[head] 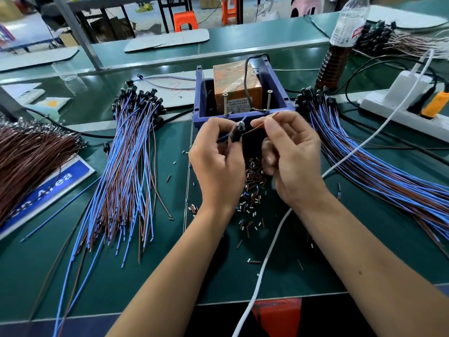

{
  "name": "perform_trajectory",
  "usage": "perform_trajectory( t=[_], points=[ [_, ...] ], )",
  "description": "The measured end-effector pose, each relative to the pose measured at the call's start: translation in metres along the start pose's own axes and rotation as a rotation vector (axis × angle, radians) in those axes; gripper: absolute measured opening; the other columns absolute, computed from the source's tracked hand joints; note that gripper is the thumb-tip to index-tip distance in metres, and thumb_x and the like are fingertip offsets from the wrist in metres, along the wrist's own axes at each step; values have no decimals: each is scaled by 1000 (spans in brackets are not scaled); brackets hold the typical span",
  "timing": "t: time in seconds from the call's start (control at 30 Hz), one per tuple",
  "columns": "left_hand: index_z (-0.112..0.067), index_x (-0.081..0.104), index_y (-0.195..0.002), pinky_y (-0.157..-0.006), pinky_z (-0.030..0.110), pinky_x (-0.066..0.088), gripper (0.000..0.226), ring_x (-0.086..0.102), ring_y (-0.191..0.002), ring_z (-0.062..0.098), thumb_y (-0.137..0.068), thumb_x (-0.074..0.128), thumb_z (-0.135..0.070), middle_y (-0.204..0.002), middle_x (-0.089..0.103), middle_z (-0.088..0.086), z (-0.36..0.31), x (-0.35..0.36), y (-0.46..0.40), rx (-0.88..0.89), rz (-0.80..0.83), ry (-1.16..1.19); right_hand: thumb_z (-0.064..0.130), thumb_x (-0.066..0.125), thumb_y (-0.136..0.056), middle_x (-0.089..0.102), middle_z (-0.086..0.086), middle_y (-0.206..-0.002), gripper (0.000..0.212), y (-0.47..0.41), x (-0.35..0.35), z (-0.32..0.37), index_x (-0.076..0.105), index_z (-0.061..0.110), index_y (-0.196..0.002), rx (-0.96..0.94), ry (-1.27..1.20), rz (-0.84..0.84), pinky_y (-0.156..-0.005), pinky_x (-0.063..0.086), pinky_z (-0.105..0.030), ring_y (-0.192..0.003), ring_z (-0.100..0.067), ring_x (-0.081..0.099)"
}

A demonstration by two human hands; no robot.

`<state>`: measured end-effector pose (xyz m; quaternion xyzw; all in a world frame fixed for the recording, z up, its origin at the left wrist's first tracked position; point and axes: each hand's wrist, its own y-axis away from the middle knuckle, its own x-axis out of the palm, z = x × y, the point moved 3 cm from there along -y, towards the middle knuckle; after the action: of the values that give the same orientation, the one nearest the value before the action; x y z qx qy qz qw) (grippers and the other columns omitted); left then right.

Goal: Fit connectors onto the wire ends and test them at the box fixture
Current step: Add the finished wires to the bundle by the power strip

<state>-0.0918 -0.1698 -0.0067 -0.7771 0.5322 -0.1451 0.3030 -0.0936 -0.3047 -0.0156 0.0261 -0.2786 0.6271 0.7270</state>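
A person's two bare forearms reach forward over a dark green tabletop, seen from a head-worn camera looking down. The left hand is curled closed, gripping a small black cylindrical connector with a shiny rounded tip; a thin blue wire runs out of it past the fingers. The right hand pinches a thin brown wire between thumb and forefinger, its other fingers loosely curled, and the wire's bare end rises toward the box. Both hands sit just in front of the dark blue plastic box fixture, which holds an orange taped block and two upright metal screws standing at its near edge. The wire end lies close to the right screw, though whether it touches cannot be told. This looks like the testing step: the connector seems fitted, and its two leads are being brought to the screw contacts. The next move likely calls for setting each bare end firmly on its own screw and holding steady. To the left lies a fanned bundle of blue and brown wires with black connectors; a similar bundle spreads to the right. Small cut bits of wire insulation litter the surface beneath the hands, and a white cable trails across it.
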Motion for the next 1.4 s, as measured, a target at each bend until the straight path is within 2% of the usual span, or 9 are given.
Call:
perform_trajectory(
  t=[0.1, 0.23, 0.37, 0.43, 0.57, 0.67, 0.8, 1.0, 1.4],
  points=[
    [-11, 67, -86, -66, 24, 47, 9, 59, -71, 11, -95, 66, -12, -77, 65, -6, 1, -6, -4, 27, -169, -34, 12, 60, -104, 77, -13, -93, 9, -5, -6, 7, 61, 14, -95, -141, 231, -89, -45, 41, -23, -45, -13, 50],
    [-8, 71, -95, -73, 20, 49, 9, 65, -70, 12, -100, 65, -14, -76, 68, -2, 3, -8, -9, 15, -270, -52, 14, 67, -99, 75, 2, -83, 9, -8, -11, 12, 75, 11, -102, -310, 610, -268, -70, 60, -32, -76, -11, 72],
    [-9, 73, -95, -73, 14, 47, 7, 66, -68, 15, -98, 67, -10, -72, 68, -1, 3, -6, -11, -49, -307, -6, 15, 68, -97, 77, 2, -85, 15, -12, -7, 15, 81, 9, -103, -371, 730, -322, -74, 61, -33, -78, -10, 73],
    [-8, 74, -95, -71, 16, 49, 8, 66, -68, 19, -98, 67, -11, -74, 70, 1, 3, -6, -12, -42, -301, -40, 14, 67, -97, 78, 0, -88, 17, -12, -4, 15, 81, 9, -105, -383, 744, -327, -75, 61, -33, -79, -11, 73],
    [-8, 73, -91, -66, 39, 56, 10, 66, -66, 25, -97, 68, -14, -72, 68, 3, 5, -4, -12, -43, -274, -86, 12, 66, -97, 79, -1, -90, 19, -9, -3, 15, 81, 9, -108, -377, 734, -328, -76, 62, -35, -83, -11, 74],
    [-9, 74, -91, -66, 36, 55, 9, 64, -65, 20, -96, 68, -13, -70, 68, 2, 4, -5, -11, -62, -272, -81, 12, 65, -97, 78, 1, -87, 19, -8, -3, 16, 81, 10, -107, -380, 727, -329, -72, 61, -34, -78, -11, 73],
    [-6, 74, -90, -65, 36, 53, 10, 61, -65, 23, -96, 69, -11, -70, 68, 5, 3, -4, -9, -103, -271, -55, 12, 65, -97, 78, 1, -87, 19, -6, -2, 16, 81, 10, -107, -389, 725, -320, -72, 60, -29, -77, -10, 73],
    [-5, 73, -88, -70, 45, 56, 12, 64, -69, 27, -97, 67, -10, -74, 68, 4, 2, -4, -8, -145, -250, -23, 11, 65, -98, 77, 0, -88, 18, -7, -3, 15, 80, 9, -107, -397, 748, -314, -70, 61, -37, -74, -15, 74],
    [-6, 73, -90, -70, 37, 56, 12, 63, -71, 21, -98, 66, -11, -76, 69, 3, 2, -3, -9, -142, -228, -32, 12, 64, -98, 76, 0, -86, 18, -7, -3, 14, 80, 11, -108, -392, 733, -309, -68, 61, -37, -73, -16, 73]
  ],
)
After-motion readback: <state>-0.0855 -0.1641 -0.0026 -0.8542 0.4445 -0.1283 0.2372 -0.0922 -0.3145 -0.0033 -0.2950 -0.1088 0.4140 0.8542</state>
